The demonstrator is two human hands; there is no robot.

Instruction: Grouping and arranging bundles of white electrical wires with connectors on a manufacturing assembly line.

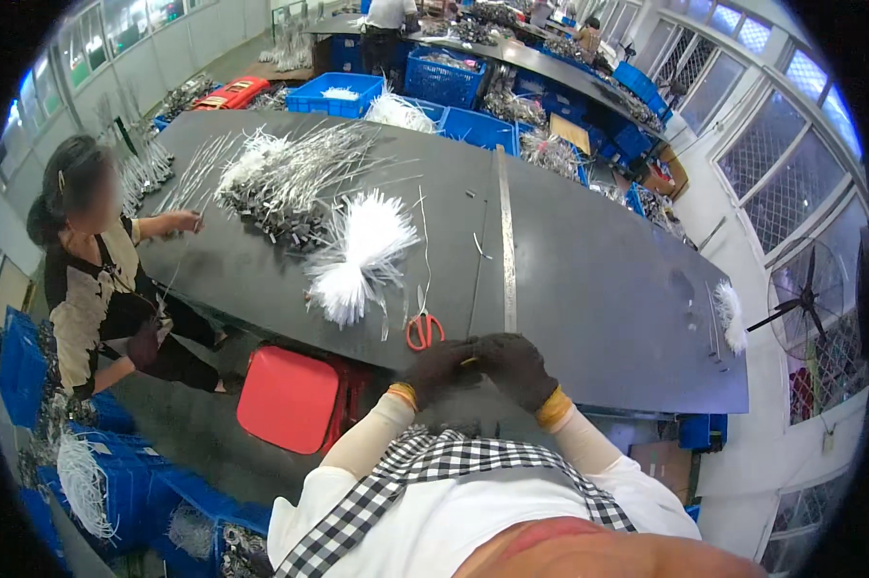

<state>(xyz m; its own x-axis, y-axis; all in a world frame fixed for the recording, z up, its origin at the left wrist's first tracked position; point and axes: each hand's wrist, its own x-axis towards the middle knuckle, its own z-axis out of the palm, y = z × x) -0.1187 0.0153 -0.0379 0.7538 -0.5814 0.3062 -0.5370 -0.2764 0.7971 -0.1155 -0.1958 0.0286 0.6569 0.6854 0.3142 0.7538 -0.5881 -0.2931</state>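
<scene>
My left hand [439,372] and my right hand [519,370], both in dark gloves with yellow cuffs, meet above the near table edge. Their fingers look bent and pressed together. A small yellowish bit shows between them; what they hold, if anything, is too small to name. Just beyond my left hand lie red-handled scissors [424,332], with a thin white strand [427,252] stretching away from them. Farther left is a bundle of clear white plastic strips [365,252], and behind it a heap of white cables with dark ends [282,188].
A metal strip [507,246] runs across the dark table [608,289]. Left of me are a red stool [290,400] and a seated co-worker [97,260]. Blue crates [336,93] stand beyond the table. At the right are a white bundle [730,316] and a black fan [806,301].
</scene>
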